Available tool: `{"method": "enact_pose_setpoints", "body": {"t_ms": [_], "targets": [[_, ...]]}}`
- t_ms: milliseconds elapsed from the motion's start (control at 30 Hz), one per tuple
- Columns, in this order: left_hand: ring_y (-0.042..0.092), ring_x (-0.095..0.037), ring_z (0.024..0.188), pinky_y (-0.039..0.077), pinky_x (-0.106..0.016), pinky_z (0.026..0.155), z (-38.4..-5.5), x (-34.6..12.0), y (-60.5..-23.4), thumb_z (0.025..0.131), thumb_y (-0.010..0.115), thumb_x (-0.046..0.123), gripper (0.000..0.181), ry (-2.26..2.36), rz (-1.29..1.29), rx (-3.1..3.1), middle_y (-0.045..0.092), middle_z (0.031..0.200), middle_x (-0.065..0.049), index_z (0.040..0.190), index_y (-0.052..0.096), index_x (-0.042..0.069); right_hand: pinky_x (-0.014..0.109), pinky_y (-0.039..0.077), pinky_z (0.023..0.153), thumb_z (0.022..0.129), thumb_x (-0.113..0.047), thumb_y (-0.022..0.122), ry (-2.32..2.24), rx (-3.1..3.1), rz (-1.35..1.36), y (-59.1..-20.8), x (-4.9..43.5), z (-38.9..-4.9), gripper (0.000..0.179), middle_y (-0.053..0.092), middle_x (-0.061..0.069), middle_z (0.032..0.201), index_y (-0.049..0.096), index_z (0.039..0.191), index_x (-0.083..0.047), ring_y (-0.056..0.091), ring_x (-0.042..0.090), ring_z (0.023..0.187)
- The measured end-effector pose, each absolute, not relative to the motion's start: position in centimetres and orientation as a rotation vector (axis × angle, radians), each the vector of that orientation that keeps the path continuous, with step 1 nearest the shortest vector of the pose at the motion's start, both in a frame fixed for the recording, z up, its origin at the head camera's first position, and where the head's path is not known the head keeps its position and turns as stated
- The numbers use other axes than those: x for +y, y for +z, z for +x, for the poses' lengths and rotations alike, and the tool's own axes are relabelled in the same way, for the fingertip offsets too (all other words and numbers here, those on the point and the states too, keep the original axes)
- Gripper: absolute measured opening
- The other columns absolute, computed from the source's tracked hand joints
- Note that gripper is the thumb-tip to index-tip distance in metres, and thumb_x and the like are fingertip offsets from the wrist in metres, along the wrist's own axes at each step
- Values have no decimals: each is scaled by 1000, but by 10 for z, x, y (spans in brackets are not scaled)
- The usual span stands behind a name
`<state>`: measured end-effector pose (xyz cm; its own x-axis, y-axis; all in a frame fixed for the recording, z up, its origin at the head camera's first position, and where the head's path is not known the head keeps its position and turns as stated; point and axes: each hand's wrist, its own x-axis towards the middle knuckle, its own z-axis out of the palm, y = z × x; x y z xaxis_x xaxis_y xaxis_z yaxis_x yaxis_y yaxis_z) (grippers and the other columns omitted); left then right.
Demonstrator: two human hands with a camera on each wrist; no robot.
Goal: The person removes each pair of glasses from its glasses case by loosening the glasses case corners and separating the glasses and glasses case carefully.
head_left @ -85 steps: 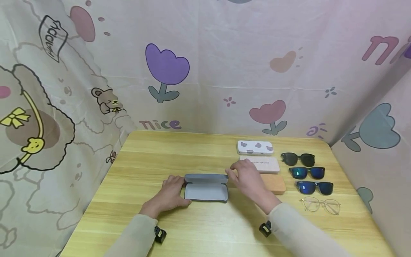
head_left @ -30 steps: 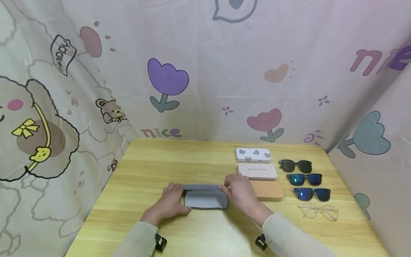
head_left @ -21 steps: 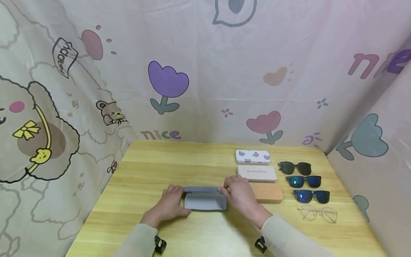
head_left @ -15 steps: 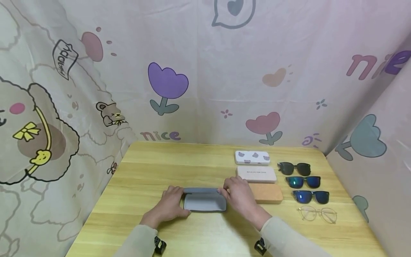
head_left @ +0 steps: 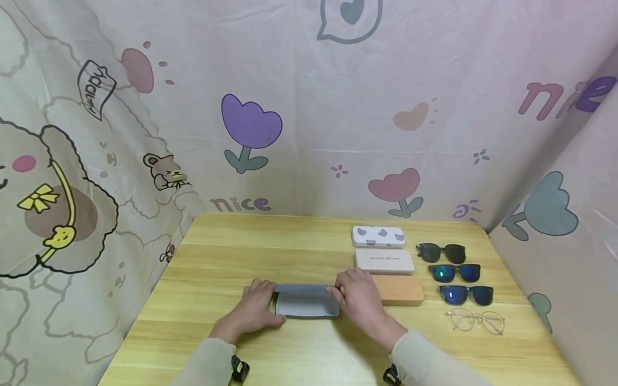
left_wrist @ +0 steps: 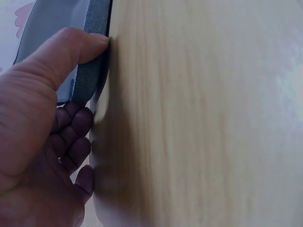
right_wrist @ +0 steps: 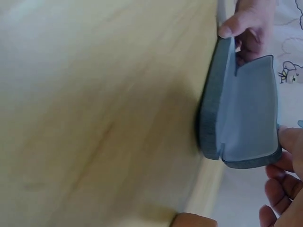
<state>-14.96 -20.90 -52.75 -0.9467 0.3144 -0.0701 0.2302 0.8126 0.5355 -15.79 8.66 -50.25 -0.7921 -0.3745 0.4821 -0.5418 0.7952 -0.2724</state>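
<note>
A grey glasses case (head_left: 307, 306) stands with its lid raised on the wooden table, its pale lining showing and nothing inside. My left hand (head_left: 256, 308) grips its left end. In the left wrist view the thumb (left_wrist: 71, 49) lies over the front wall, with the other fingers curled beside the end. With thumb and fingers, my right hand (head_left: 362, 300) pinches the lid (right_wrist: 255, 113) near its right corner. An orange case (head_left: 401, 290) lies just beyond that hand, partly hidden by it.
Behind the orange case are a cream case (head_left: 384, 261) and a white bear-print case (head_left: 379, 236). To their right lie black sunglasses (head_left: 441, 252), blue-green sunglasses (head_left: 455, 273), blue sunglasses (head_left: 466, 295) and thin-framed glasses (head_left: 477, 320). Printed cloth (head_left: 309, 177) hangs around the table.
My right hand has moved from beside the lid's corner onto it. The lid has swung from leaning back to nearer upright, shading the base. My left hand keeps its place.
</note>
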Motion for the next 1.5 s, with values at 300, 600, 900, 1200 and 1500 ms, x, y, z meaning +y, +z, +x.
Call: {"method": "enact_pose_setpoints", "body": {"t_ms": [300,600,900,1200,1500], "targets": [[46,-21,115,36,-46,99,-151,-210,-532,74,90,40,78,818,433,2836,65,124,-1,137,61,3,32,40,71,84,-29,88,530,-2409,759,-517,90,-153,28,62,-7,80,63,80,-17,51,14,78],[46,-20,111,35,-46,95,-153,-212,-532,78,89,43,67,846,437,2817,61,110,7,130,63,11,29,36,72,86,-36,86,426,-2461,794,-532,93,-141,33,60,-8,81,58,77,-21,50,13,79],[50,-26,123,39,-55,107,-148,-207,-523,78,93,45,81,863,383,2790,64,130,-5,141,60,7,38,53,86,90,-40,82,389,-2547,858,-536,91,-137,34,71,1,107,73,110,-14,64,20,101],[45,-41,143,48,-53,112,-111,-190,-509,90,85,30,77,706,576,2925,45,155,-23,152,50,1,45,55,100,95,-44,77,247,-2583,969,-537,88,-124,53,68,9,138,71,136,-12,63,26,126],[41,-35,152,42,-54,118,-87,-182,-501,100,70,36,71,594,742,2805,37,168,-17,159,45,4,41,55,94,91,-46,80,193,-2473,942,-537,105,-116,48,76,6,124,79,120,-9,67,23,115]]}}
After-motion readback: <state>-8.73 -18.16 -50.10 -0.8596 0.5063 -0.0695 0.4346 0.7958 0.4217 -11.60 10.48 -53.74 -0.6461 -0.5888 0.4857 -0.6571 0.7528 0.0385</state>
